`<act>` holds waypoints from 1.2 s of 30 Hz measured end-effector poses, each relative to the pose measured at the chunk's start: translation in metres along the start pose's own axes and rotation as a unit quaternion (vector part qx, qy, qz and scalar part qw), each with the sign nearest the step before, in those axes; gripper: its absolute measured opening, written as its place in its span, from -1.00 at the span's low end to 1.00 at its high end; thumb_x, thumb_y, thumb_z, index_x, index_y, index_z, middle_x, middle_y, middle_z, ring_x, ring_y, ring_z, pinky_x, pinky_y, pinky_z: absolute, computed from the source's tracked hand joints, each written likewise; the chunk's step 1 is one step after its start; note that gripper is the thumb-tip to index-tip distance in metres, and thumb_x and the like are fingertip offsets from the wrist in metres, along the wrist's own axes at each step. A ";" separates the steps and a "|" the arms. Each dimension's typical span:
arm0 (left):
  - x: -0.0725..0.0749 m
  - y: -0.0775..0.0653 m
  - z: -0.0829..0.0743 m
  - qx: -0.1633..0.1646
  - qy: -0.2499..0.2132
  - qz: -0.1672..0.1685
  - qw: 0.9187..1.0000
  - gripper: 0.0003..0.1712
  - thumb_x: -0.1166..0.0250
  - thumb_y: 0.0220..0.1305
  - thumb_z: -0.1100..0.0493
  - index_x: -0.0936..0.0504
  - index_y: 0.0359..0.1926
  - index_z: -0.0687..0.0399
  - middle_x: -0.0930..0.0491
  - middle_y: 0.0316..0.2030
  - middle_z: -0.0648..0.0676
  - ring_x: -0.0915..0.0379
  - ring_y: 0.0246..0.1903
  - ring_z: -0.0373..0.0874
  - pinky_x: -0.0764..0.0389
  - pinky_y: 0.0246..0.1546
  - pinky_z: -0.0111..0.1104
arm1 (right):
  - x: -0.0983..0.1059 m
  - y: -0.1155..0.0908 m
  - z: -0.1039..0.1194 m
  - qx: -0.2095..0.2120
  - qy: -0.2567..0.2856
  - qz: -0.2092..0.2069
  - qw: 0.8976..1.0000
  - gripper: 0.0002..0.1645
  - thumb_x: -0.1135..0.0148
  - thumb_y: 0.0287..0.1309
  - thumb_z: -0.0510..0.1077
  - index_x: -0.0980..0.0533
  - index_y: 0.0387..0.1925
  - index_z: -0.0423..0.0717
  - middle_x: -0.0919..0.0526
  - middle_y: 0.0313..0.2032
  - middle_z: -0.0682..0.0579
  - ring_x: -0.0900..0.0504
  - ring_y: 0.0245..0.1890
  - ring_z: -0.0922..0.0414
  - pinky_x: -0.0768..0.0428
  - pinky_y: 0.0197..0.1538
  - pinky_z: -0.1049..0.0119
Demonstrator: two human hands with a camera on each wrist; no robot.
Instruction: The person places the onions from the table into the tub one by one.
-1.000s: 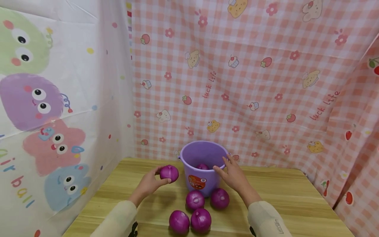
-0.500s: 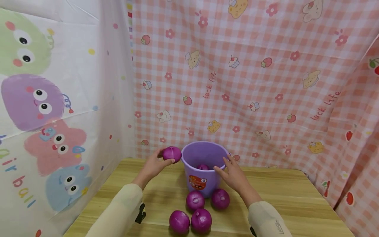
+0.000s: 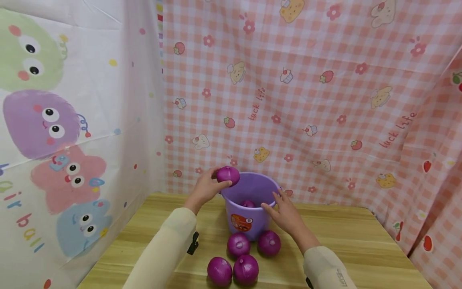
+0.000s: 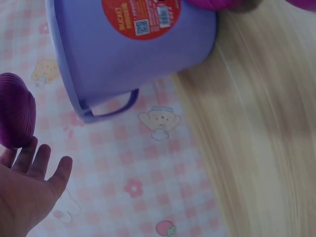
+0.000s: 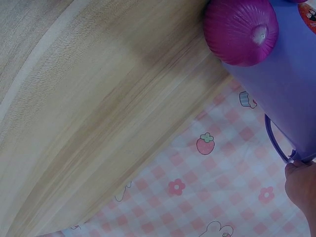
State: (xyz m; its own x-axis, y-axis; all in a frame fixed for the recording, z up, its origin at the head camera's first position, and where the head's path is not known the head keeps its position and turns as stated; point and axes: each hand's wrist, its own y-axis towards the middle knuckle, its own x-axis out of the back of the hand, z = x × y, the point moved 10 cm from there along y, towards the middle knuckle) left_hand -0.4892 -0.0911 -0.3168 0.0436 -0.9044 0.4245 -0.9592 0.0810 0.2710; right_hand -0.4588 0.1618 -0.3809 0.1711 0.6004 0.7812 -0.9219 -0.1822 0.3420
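Observation:
In the head view my left hand (image 3: 206, 186) pinches a purple onion (image 3: 228, 176) between thumb and fingers, over the left rim of a purple bucket (image 3: 260, 222). The left wrist view shows this held onion (image 4: 16, 111) at the left edge, beside the bucket wall (image 4: 123, 59). My right hand (image 3: 286, 214) grips the bucket's right rim, close to the handle hinge in the right wrist view; its fingertips are partly hidden. Inside the bucket lies another onion (image 3: 248, 204), only its top showing.
Two onions, a left one (image 3: 238, 245) and a right one (image 3: 268, 243), sit against the bucket's front. Nearer the front are a third (image 3: 219, 271) and another beside it (image 3: 246, 269). A checked curtain (image 3: 310, 100) hangs behind the wooden table (image 3: 343, 241).
My left hand has lifted the onion from beside the bucket and carried it up and right to above the rim. The right hand and the onions on the table stay in place.

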 end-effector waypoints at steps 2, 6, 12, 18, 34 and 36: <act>-0.006 0.003 -0.002 0.004 0.001 -0.001 1.000 -0.19 -0.48 0.14 -0.04 -0.40 0.36 0.10 -0.53 0.21 0.18 -0.41 0.23 0.11 -0.56 0.10 -0.05 | 0.000 0.000 0.000 -0.004 0.000 0.002 1.000 -0.02 -0.04 0.37 0.31 -0.18 0.43 -0.40 -0.01 0.48 -0.37 -0.06 0.44 -0.34 -0.13 0.40 -0.26; -0.017 0.007 -0.006 0.004 -0.001 -0.001 1.000 -0.22 -0.48 0.15 -0.02 -0.42 0.34 0.10 -0.53 0.20 0.20 -0.37 0.26 0.14 -0.46 0.21 -0.01 | -0.001 0.000 -0.001 -0.010 -0.004 0.011 1.000 0.00 -0.01 0.36 0.35 -0.17 0.44 -0.38 0.01 0.49 -0.35 -0.06 0.44 -0.34 -0.13 0.40 -0.26; -0.036 0.010 -0.005 0.006 -0.001 0.002 1.000 -0.23 -0.48 0.15 -0.01 -0.43 0.33 0.13 -0.53 0.20 0.22 -0.39 0.24 0.13 -0.44 0.25 -0.05 | -0.002 -0.001 -0.003 -0.020 0.003 0.019 1.000 0.01 0.00 0.36 0.37 -0.16 0.45 -0.35 0.04 0.50 -0.33 -0.04 0.44 -0.34 -0.12 0.38 -0.30; -0.051 0.009 -0.007 -0.003 0.007 0.013 1.000 -0.23 -0.48 0.15 -0.01 -0.44 0.31 0.19 -0.55 0.16 0.23 -0.49 0.13 0.09 -0.51 0.17 -0.09 | -0.002 -0.001 -0.003 -0.022 0.005 0.022 0.999 -0.03 -0.02 0.39 0.31 -0.15 0.46 -0.35 0.05 0.51 -0.33 -0.02 0.44 -0.35 -0.11 0.38 -0.33; -0.061 0.005 -0.004 -0.029 0.046 0.034 0.998 -0.21 -0.43 0.21 0.14 -0.33 0.40 0.25 -0.42 0.28 0.31 -0.33 0.27 0.24 -0.36 0.29 0.03 | -0.003 0.001 -0.004 -0.015 -0.004 0.017 1.000 0.00 0.01 0.38 0.36 -0.15 0.46 -0.35 0.04 0.50 -0.33 -0.01 0.45 -0.34 -0.10 0.39 -0.30; -0.062 0.004 -0.005 -0.033 0.045 0.036 0.998 -0.21 -0.43 0.21 0.14 -0.33 0.40 0.24 -0.42 0.28 0.30 -0.33 0.27 0.25 -0.35 0.29 0.02 | -0.003 0.001 -0.004 -0.016 -0.005 0.017 1.000 0.01 0.03 0.38 0.37 -0.15 0.46 -0.35 0.05 0.50 -0.33 -0.01 0.45 -0.35 -0.10 0.39 -0.31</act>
State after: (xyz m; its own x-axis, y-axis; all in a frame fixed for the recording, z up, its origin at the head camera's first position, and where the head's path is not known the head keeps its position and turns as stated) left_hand -0.4947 -0.0329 -0.3374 0.0030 -0.8538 0.5206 -0.9405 0.1744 0.2915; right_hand -0.4618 0.1627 -0.3854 0.1423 0.5862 0.7976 -0.9379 -0.1778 0.2979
